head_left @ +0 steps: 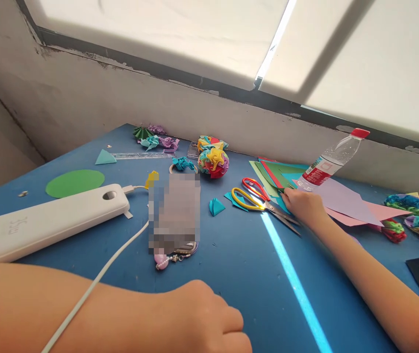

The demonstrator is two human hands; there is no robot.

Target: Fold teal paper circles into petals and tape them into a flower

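Note:
My right hand point(305, 205) reaches to the stack of coloured paper, fingers closed at the near edge of a dark green sheet point(280, 175). Scissors point(266, 203) with one red and one yellow handle loop lie just left of it, blades partly spread. A pink sheet point(345, 198) and other coloured sheets extend right of the hand. Low in the view, my left hand point(205, 318) rests on the blue table point(260, 289) with curled fingers; its palm side is hidden, so I cannot see whether it holds anything. A white cable point(95, 279) crosses the left forearm.
A plastic bottle point(332, 162) stands behind my right hand. A white power bank point(55, 220), green paper circle point(75, 183) and ruler point(139, 155) lie left. A blurred-out object point(176, 211) sits mid-table. Crumpled paper balls point(213, 162) and folded teal pieces point(216, 207) lie about.

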